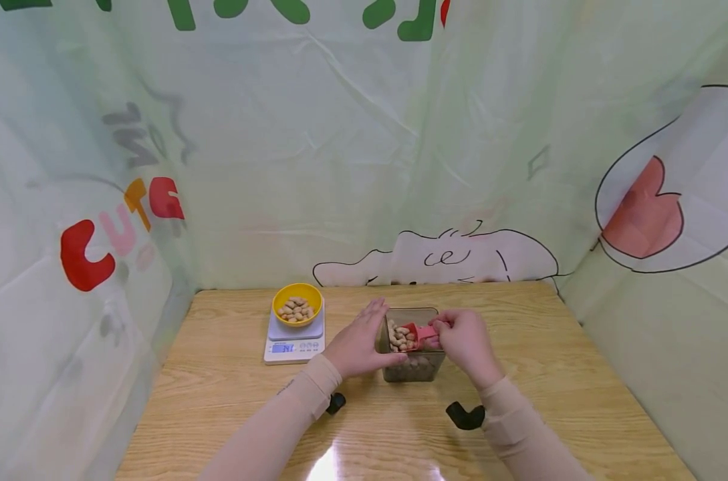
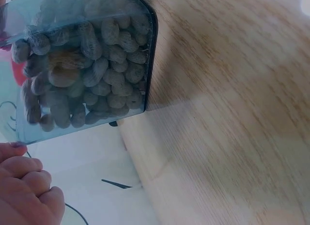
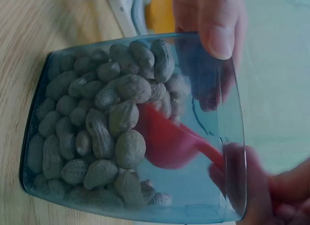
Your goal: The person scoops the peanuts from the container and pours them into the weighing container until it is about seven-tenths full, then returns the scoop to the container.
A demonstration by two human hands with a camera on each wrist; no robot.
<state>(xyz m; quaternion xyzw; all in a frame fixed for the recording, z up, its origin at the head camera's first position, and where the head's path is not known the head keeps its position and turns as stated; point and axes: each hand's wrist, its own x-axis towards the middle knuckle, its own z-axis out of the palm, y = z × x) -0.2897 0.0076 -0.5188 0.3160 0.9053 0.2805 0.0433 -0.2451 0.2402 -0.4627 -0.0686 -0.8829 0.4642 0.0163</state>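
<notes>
A see-through plastic container [image 1: 414,371] of unshelled peanuts [image 3: 99,133] stands on the table in front of me. My left hand [image 1: 364,344] grips its left side at the rim, fingers along the side and thumb across the near wall. My right hand [image 1: 464,339] pinches the handle of a red scoop [image 1: 413,336] at the right rim. In the right wrist view the scoop's bowl [image 3: 167,142] lies inside the container, tipped against the peanuts. Some peanuts show in the scoop in the head view.
Left of the container is a white kitchen scale [image 1: 294,351] with a lit display, bearing a yellow bowl [image 1: 277,308] of peanuts. Small black pieces [image 1: 464,415] show by both wrists. Printed cloth [image 1: 267,167] surrounds the wooden table [image 1: 219,374] at the back and sides.
</notes>
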